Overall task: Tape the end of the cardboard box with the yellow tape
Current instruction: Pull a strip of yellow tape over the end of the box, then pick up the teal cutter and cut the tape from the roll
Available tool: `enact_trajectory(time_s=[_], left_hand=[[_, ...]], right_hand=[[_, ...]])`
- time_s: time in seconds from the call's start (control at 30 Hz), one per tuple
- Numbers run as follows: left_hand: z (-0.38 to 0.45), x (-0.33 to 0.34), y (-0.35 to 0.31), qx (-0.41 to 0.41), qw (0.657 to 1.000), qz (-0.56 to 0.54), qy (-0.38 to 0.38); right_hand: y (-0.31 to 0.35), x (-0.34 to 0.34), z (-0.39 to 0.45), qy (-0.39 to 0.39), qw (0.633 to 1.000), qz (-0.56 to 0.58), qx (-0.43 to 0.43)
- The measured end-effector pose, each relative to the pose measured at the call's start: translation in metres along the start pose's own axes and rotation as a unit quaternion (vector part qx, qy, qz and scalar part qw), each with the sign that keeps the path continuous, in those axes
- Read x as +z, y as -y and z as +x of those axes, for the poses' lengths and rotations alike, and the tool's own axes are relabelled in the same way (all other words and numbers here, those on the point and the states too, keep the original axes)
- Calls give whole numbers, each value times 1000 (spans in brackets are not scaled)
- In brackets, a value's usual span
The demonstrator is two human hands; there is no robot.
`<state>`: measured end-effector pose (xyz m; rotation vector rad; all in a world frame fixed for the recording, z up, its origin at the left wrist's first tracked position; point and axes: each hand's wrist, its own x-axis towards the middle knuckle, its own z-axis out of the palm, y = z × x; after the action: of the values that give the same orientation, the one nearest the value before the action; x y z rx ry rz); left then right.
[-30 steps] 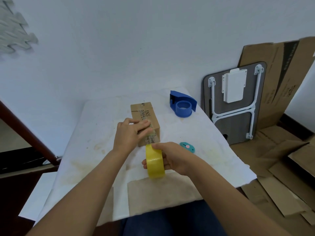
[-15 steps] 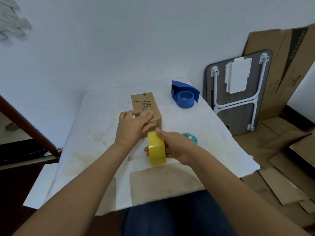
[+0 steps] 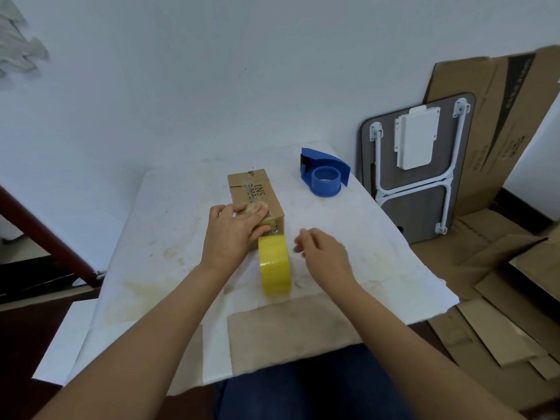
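A small brown cardboard box (image 3: pixel 254 189) lies lengthwise on the white table (image 3: pixel 169 225), printed "INS" on top. My left hand (image 3: pixel 235 231) presses flat on its near end, over a strip of tape. The yellow tape roll (image 3: pixel 274 265) stands on edge just in front of the box's near end, touching it or very close. My right hand (image 3: pixel 321 253) hovers to the right of the roll with fingers apart and nothing in it.
A blue tape dispenser (image 3: pixel 324 175) sits at the table's far right. A teal object (image 3: pixel 346 253) peeks out behind my right hand. A folded lap table (image 3: pixel 415 174) and flattened cardboard sheets (image 3: pixel 500 298) lie to the right. A brown patch (image 3: pixel 288 331) marks the near table edge.
My right hand has let go of the yellow roll and drawn away to the right. The roll now stands alone on the table. My left hand stays on the box.
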<state>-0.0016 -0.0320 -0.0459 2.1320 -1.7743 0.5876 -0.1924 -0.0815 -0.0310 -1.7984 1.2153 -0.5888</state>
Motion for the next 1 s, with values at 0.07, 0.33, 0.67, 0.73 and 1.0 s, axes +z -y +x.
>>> enact_trajectory(time_s=[0.07,0.33,0.67,0.73,1.0], left_hand=[[0,2,1,-7,1000,-13,-1],[-1,3,0,-18,999,-28,0],[0,-6,-6,-66,985,-157,-19],[0,-11,-6,-58,983,-173,-21],[12,-29,0,-106,943,-304,82]], right_hand=[[-22,-17,12,-49,993,-103,-25],[-58,-39,37,2,970,-244,-11],[-56,-38,23,-16,997,-77,-1],[-53,-38,23,-28,998,-50,-17],[-4,-33,31,-2,988,126,-84]])
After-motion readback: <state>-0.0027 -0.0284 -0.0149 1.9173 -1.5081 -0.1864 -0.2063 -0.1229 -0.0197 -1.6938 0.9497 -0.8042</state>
